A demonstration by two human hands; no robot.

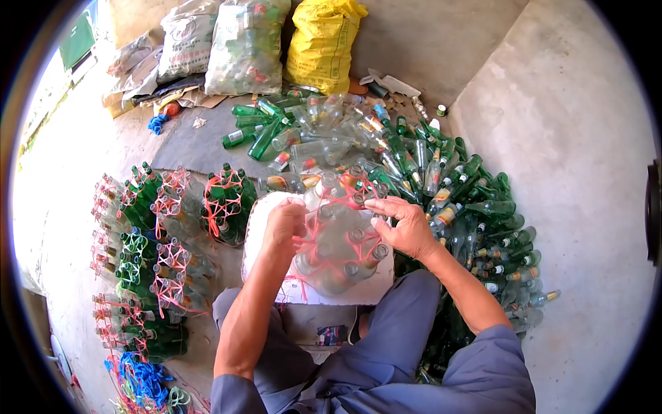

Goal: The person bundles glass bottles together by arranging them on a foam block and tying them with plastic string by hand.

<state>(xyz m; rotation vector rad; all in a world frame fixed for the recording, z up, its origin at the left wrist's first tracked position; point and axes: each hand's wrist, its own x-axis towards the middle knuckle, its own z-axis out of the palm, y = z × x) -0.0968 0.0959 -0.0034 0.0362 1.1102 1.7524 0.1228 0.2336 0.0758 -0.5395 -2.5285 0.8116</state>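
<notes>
A bundle of clear glass bottles [332, 243] stands upright in front of me, with pink twine [324, 265] laced around the necks. It rests on a white board [261, 241] between my knees. At the bundle's left side, my left hand [285, 222] is closed with its fingertips pressed together; what they pinch is hidden. My right hand [407, 224] reaches in from the right. Its fingers are stretched out at a bottle mouth near the bundle's upper right, with the thumb apart below them.
Tied bundles of green bottles [141, 203] and clear ones stand on the left. Loose bottles [493, 207] are heaped ahead and to the right. Filled sacks, one yellow [324, 47], lean on the back wall. Blue twine [143, 378] lies at lower left.
</notes>
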